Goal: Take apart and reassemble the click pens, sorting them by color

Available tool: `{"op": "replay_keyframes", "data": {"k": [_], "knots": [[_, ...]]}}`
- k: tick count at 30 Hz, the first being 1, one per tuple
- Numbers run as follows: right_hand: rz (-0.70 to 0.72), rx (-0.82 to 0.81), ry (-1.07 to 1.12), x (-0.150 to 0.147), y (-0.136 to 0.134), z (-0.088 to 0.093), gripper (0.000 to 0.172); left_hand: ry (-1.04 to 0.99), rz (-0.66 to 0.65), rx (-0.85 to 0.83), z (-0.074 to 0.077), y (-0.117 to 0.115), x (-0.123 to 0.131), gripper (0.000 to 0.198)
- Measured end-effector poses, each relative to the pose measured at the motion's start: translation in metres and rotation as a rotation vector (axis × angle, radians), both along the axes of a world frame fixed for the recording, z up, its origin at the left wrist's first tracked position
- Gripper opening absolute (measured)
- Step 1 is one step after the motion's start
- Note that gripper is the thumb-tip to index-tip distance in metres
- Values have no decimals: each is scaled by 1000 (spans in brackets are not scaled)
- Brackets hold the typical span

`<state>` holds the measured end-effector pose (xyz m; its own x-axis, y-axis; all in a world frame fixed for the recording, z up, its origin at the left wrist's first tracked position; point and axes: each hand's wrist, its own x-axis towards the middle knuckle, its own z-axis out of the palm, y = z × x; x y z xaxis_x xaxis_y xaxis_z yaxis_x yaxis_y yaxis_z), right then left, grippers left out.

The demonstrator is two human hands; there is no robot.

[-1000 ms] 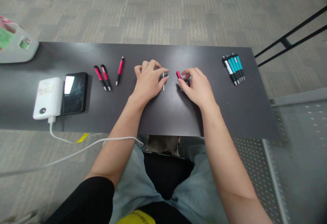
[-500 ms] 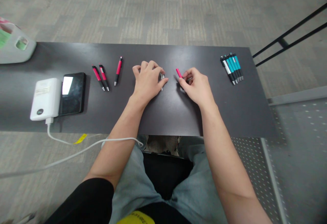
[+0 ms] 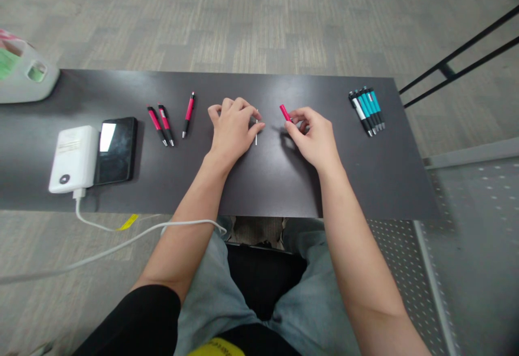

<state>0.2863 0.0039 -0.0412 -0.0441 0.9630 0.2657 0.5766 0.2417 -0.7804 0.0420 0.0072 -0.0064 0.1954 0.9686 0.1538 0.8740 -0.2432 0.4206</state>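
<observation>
My left hand [image 3: 232,127] rests on the dark table [image 3: 259,177] near its middle, fingers pinched on a thin white pen refill [image 3: 256,130] that stands out below the fingertips. A short way to the right, my right hand [image 3: 311,135] is closed on a red pen barrel [image 3: 285,112], whose end pokes up and left from the fingers. The two hands are a small gap apart. Three assembled red pens [image 3: 168,119] lie left of my left hand.
A bunch of blue pens [image 3: 367,110] lies at the table's far right. A black phone [image 3: 115,149] and a white power bank [image 3: 72,158] with a cable sit at the left. A grey object [image 3: 24,77] stands at the far left corner. Black rails [image 3: 454,64] rise at the right.
The red barrel in my right hand has tilted up a little. My left hand has drawn its fingers tighter on the refill. Both hands stay in place.
</observation>
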Motion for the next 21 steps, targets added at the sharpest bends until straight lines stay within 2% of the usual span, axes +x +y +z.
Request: {"op": "replay_keyframes", "data": {"k": [10, 13, 17, 21], "knots": [[-18, 40, 159, 1, 4, -5, 27, -51, -26, 85, -17, 4, -5, 3], [2, 75, 140, 0, 3, -2, 28, -77, -40, 100, -21, 6, -5, 8], [15, 140, 100, -2, -1, 4, 21, -144, -37, 128, -24, 11, -6, 11], [29, 116, 13, -2, -4, 5, 20, -313, -91, 101, -21, 16, -9, 12]]}}
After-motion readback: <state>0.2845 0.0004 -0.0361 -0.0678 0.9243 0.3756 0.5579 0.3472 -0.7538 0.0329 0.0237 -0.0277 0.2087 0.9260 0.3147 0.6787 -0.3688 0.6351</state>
